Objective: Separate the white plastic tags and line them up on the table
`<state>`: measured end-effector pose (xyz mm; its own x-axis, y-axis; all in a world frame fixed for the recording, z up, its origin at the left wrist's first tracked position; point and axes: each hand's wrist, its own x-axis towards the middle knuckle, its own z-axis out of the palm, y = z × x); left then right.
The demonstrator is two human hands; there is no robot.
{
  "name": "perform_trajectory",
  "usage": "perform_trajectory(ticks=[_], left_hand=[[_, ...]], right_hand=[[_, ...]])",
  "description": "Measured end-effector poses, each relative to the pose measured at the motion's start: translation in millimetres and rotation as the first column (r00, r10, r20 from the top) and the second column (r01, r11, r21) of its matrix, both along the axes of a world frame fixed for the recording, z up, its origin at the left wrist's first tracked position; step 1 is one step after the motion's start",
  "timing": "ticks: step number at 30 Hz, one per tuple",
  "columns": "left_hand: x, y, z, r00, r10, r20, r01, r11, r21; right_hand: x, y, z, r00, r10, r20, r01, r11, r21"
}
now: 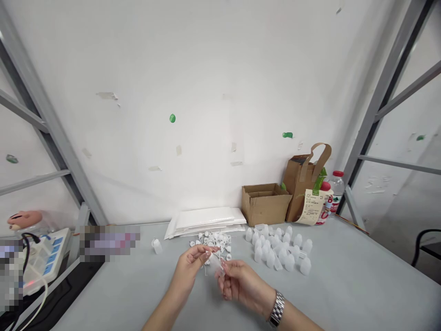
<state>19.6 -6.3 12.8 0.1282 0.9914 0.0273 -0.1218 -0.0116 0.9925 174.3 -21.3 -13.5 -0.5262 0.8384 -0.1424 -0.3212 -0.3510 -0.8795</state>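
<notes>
Your left hand [193,263] pinches the small translucent bottle [215,263] near its top; your right hand [241,285] grips its lower end, apparently to steady it. Caps [215,239] lie at 12 o'clock, more bottles [275,246] at 2, likely within easy reach.

Left of the left grip [188,269] is one capped container [157,247]; rightward of the right grip [243,284], roughly two dozen translucent containers [290,262], one box [265,209], one bag [298,181].

Head-worn view, forward and down
</notes>
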Motion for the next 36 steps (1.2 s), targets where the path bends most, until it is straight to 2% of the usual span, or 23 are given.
perform_trajectory(ticks=[2, 4, 6, 9, 12, 19, 25, 27, 32, 36], left_hand=[[0.2, 1.6, -1.3, 1.000, -0.004, 0.001, 0.004, 1.000, 0.004], [1.0, 3.5, -3.8, 1.000, 0.002, -0.013, -0.002, 1.000, -0.005], [2.1, 5.0, -6.7, 0.998, 0.017, -0.055, -0.018, 1.000, -0.014], [2.8, 5.6, -9.7, 0.985, 0.014, -0.174, -0.014, 1.000, -0.001], [1.3, 5.2, -10.1, 0.966, 0.005, -0.260, 0.006, 0.999, 0.044], [-3.2, 0.7, -0.9, 0.967, -0.081, -0.241, 0.098, 0.994, 0.058], [-4.9, -3.2, 4.4, 0.975, -0.115, -0.188, 0.133, 0.987, 0.086], [-5.7, -4.0, 4.4, 0.982, -0.109, -0.156, 0.121, 0.990, 0.069], [-6.7, -4.5, 4.9, 0.999, -0.041, -0.034, 0.041, 0.999, 0.015], [-8.2, -2.7, 6.2, 0.998, 0.032, 0.047, -0.032, 0.999, -0.015]], right_hand=[[1.0, 1.4, 0.9, 0.998, -0.043, 0.038, 0.041, 0.999, 0.035], [2.0, 3.9, 1.2, 0.972, -0.192, 0.139, 0.168, 0.971, 0.168], [3.6, 6.1, 1.0, 0.909, -0.354, 0.219, 0.273, 0.904, 0.328], [6.6, 7.1, 0.3, 0.832, -0.472, 0.290, 0.300, 0.824, 0.480], [8.7, 5.5, 0.2, 0.785, -0.515, 0.346, 0.276, 0.790, 0.548], [9.2, 2.5, 3.3, 0.697, -0.599, 0.394, 0.250, 0.718, 0.650], [9.1, 0.4, 7.3, 0.664, -0.618, 0.421, 0.245, 0.712, 0.658], [8.9, -0.8, 6.5, 0.640, -0.639, 0.427, 0.237, 0.692, 0.682], [7.7, -5.6, 4.2, 0.578, -0.703, 0.414, 0.173, 0.601, 0.780], [8.1, -7.3, 7.3, 0.597, -0.667, 0.447, 0.114, 0.622, 0.775]])
